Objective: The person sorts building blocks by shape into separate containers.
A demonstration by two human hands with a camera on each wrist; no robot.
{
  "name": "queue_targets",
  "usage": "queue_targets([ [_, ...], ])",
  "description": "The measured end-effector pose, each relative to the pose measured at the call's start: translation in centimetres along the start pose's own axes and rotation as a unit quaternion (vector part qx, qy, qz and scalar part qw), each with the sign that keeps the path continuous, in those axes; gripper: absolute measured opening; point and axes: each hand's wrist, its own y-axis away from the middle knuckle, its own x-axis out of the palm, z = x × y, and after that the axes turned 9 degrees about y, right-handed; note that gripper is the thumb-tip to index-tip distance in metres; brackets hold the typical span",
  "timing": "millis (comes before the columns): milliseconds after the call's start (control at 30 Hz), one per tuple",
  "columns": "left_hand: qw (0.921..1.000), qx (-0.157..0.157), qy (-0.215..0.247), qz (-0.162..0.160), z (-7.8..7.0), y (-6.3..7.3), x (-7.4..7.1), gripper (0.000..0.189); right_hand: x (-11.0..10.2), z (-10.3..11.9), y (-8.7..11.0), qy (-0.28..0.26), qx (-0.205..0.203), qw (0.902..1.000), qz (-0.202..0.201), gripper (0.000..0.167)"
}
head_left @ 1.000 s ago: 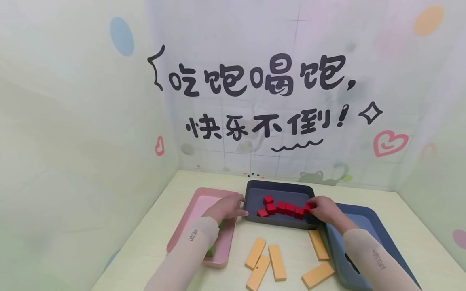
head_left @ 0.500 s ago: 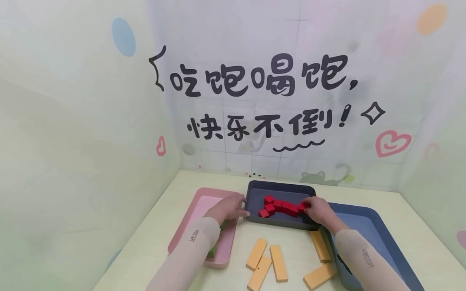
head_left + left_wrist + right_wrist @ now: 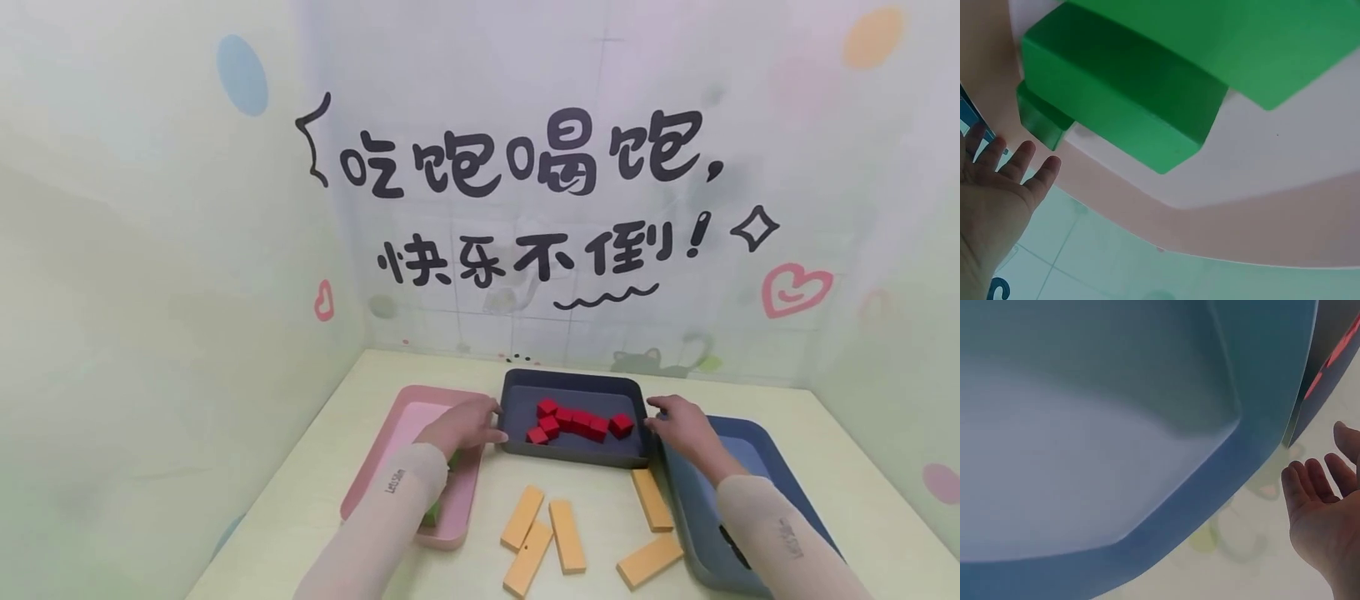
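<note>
In the head view a dark grey tray (image 3: 570, 452) stands at the back of the table with several red cubes (image 3: 581, 422) inside. Most of these cubes form a bent cluster, while one cube (image 3: 620, 426) lies apart at the right. My left hand (image 3: 465, 423) is over the pink tray (image 3: 397, 437), fingertips right at the dark tray's left rim. My right hand (image 3: 682, 429) is at the opposite rim, fingers relaxed and holding nothing. Green blocks (image 3: 1122, 94) lie in the pink tray, partly hidden by my left arm in the head view.
A blue tray (image 3: 738, 454) stands at the right beneath my right forearm. Several yellow-orange wooden blocks (image 3: 567, 537) lie scattered on the table in front of the dark tray. Printed walls (image 3: 525, 333) enclose the table behind and at the sides.
My right hand moved a red cube leftward inside the dark tray, let go of it, and drew back right to the rim. The left hand has stayed by the left rim.
</note>
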Motion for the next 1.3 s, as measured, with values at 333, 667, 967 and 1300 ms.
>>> queue_targets([
  [333, 0.9990, -0.024, -0.029, 0.023, -0.4, -0.2, -0.6, 0.057, -2.4, -2.5, 2.3, 0.023, 0.016, 0.9995, 0.011, 0.051],
  [667, 0.9955, -0.031, -0.086, 0.026, -1.1, 0.1, -0.9, 0.054, -3.7, -7.8, 5.9, 0.062, 0.029, 0.9975, -0.015, 0.060],
  [967, 0.9952, 0.051, -0.083, -0.002, -2.1, 2.0, -0.5, 0.048, -3.9, -11.1, 10.6, 0.059, 0.050, 0.9968, -0.020, 0.077],
  [1300, 0.9989, 0.021, 0.015, -0.039, -2.8, 5.5, -1.1, 0.063, -2.1, -10.7, 15.8, 0.042, 0.016, 0.9986, -0.028, 0.097],
])
